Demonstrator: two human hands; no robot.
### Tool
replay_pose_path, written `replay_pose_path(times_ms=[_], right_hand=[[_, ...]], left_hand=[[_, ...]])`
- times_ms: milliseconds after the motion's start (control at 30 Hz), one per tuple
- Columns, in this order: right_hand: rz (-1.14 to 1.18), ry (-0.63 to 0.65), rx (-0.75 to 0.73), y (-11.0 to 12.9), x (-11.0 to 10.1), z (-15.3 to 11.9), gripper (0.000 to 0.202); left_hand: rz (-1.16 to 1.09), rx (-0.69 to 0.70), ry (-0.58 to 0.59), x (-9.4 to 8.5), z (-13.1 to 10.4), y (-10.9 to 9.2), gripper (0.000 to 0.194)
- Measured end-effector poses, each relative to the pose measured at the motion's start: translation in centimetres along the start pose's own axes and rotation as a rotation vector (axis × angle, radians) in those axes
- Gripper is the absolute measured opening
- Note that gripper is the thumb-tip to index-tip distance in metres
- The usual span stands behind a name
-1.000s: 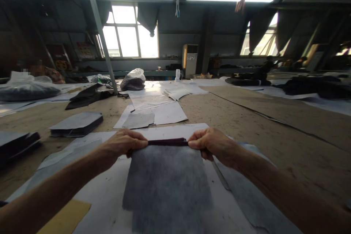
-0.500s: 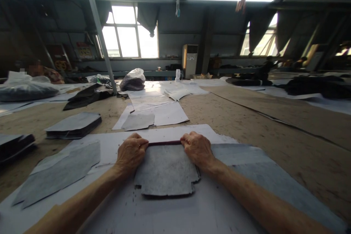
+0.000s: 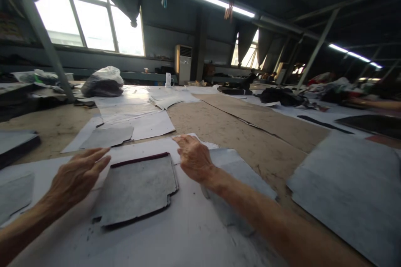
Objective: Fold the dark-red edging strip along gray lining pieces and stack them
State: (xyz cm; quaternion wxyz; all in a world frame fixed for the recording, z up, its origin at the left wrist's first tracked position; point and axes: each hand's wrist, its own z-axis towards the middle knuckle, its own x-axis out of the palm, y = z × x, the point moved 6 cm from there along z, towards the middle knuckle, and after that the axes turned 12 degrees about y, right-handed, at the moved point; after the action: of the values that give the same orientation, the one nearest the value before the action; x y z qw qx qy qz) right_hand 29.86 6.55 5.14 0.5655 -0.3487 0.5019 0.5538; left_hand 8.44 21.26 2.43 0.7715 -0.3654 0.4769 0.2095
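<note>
A grey notched panel (image 3: pixel 138 190) lies on white paper (image 3: pixel 175 225) in front of me, with a dark red strip (image 3: pixel 140 159) along its far edge. To the left of the panel is my left hand (image 3: pixel 75 173), its fingers stretched out and holding nothing. My right hand (image 3: pixel 194 156) is beyond the panel's right corner, off the strip, fingers extended and somewhat bunched, with nothing visible in them. Under my right forearm lies a larger grey-blue piece (image 3: pixel 241 175).
Another grey sheet (image 3: pixel 351 192) lies at the right. A thin grey piece (image 3: pixel 108 135) and a stack of panels (image 3: pixel 17 144) are at the left. Farther back stand a metal post (image 3: pixel 42 33) and a plastic bag (image 3: pixel 102 81). At the far right, another person's forearm (image 3: pixel 376 103) shows.
Both hands have let go of the strip's ends and moved apart, the left one leftward and the right one off the far right corner. The view has turned right and tilted.
</note>
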Motion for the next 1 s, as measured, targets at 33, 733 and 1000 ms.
replay_pose_path(times_ms=[33,733,1000], right_hand=[[0.008,0.006,-0.001,-0.8,-1.1,-1.6,0.029],[0.006,0.132,-0.246,-4.3,-1.9,-17.4,0.005],[0.158,-0.023,-0.069,-6.2,-2.6,-16.9,0.022]], left_hand=[[-0.007,-0.005,-0.004,-0.6,-0.4,0.2,0.043],[-0.221,0.828,0.401,6.1,-11.3,-21.6,0.027],[-0.223,0.821,0.309,6.1,-11.2,-21.8,0.03]])
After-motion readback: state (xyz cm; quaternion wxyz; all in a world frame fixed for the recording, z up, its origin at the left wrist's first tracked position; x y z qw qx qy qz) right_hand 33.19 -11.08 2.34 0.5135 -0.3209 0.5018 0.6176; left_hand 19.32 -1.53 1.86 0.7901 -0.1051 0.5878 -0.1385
